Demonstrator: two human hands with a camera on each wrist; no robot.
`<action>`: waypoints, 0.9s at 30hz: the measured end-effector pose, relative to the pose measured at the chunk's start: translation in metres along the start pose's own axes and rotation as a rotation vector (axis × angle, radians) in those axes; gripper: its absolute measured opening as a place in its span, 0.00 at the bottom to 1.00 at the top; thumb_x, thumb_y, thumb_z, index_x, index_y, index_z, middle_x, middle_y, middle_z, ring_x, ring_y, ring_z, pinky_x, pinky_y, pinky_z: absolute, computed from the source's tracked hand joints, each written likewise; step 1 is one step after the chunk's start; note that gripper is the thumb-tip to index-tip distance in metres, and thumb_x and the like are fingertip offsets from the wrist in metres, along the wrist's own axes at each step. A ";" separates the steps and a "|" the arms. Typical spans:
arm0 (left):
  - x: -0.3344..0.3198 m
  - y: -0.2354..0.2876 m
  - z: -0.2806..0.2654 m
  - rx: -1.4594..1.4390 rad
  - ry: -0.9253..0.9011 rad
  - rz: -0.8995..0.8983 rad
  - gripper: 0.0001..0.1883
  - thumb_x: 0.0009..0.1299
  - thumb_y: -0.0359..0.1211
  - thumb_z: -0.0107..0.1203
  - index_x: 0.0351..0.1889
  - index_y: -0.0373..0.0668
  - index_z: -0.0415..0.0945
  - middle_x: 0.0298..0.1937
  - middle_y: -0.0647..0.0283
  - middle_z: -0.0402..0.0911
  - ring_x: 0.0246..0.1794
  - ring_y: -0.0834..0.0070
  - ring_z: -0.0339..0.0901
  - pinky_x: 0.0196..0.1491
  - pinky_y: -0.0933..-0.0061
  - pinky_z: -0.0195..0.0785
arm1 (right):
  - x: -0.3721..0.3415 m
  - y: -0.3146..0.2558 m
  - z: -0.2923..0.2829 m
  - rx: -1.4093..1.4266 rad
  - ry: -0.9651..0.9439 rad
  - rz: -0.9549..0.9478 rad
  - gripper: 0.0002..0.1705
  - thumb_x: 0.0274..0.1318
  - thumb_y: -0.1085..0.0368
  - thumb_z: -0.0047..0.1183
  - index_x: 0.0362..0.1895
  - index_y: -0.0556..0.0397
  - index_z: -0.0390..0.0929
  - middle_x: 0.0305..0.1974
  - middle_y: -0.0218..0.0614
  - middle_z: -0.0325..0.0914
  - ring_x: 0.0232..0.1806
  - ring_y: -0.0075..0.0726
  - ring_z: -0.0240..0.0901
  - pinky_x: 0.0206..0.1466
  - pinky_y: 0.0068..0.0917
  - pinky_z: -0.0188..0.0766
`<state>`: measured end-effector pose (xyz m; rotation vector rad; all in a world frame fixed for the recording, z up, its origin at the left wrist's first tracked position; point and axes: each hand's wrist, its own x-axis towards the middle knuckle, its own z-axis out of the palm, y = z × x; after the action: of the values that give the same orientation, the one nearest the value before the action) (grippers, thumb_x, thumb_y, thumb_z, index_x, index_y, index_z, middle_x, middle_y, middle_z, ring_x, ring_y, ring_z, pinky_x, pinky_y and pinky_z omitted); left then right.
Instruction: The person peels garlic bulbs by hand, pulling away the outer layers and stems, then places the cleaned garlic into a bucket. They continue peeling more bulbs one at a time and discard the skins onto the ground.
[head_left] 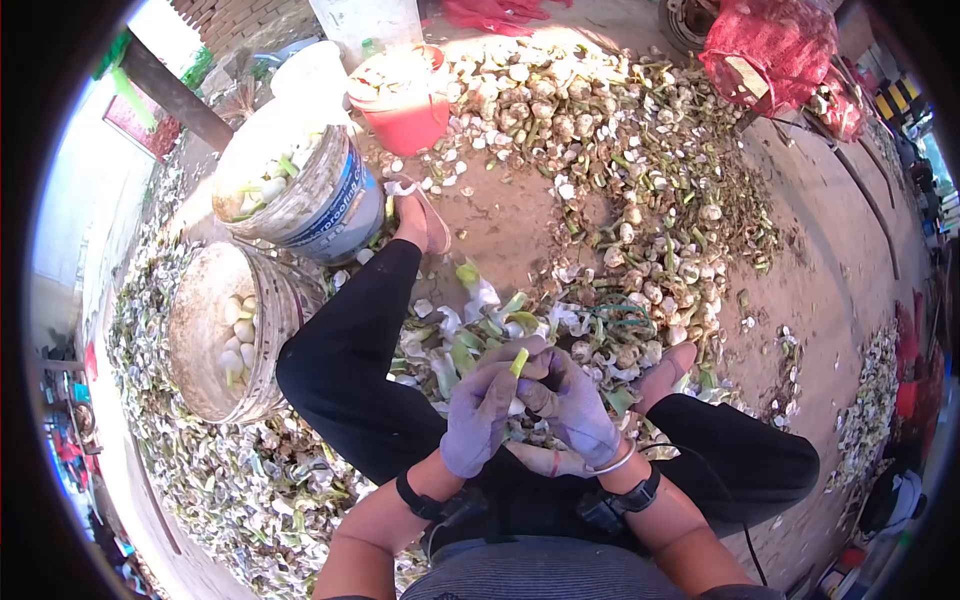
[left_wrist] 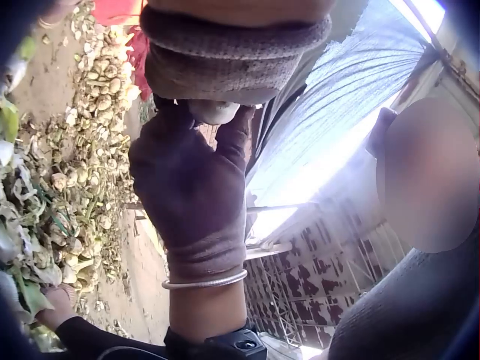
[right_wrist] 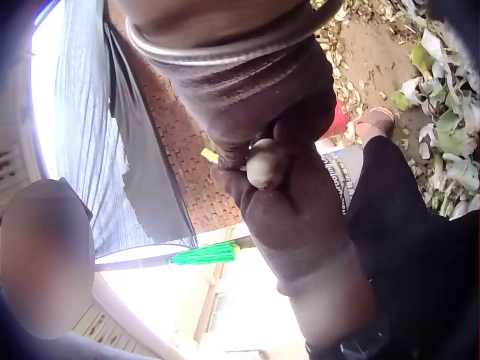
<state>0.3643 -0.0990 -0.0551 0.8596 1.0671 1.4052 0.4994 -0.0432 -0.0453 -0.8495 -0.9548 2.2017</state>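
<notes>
Both hands wear stained light-coloured gloves and meet above the lap. Between them is a pale, smooth garlic bulb [right_wrist: 266, 166], its green stem [head_left: 519, 362] poking up past the fingertips in the head view. The left hand [head_left: 482, 415] curls its fingers and thumb round the bulb. The right hand [head_left: 572, 405], with a bracelet at its wrist, pinches at the same bulb from the other side. In the left wrist view the bulb's white end [left_wrist: 214, 112] shows between the hands; the rest is covered by gloves. Leaves and peelings [head_left: 465, 350] lie beneath the hands.
A white bucket [head_left: 270, 340] of peeled bulbs stands left of the knee. Behind it are a labelled bucket [head_left: 345, 205] of bulbs and a red bucket [head_left: 405, 125]. A heap of garlic [head_left: 560, 100] spreads ahead, with a red mesh sack [head_left: 775, 50] at far right.
</notes>
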 end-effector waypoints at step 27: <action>0.022 -0.015 -0.007 -0.942 0.220 -0.229 0.18 0.78 0.47 0.42 0.45 0.46 0.79 0.56 0.66 0.79 0.60 0.67 0.71 0.67 0.54 0.60 | -0.021 -0.013 -0.038 -0.148 -0.164 -0.189 0.12 0.58 0.60 0.60 0.32 0.55 0.75 0.35 0.36 0.74 0.36 0.31 0.69 0.41 0.29 0.67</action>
<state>0.3603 -0.0783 -0.0732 -0.0982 0.5118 1.5877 0.5437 -0.0352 -0.0488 -0.6213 -1.2379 2.0807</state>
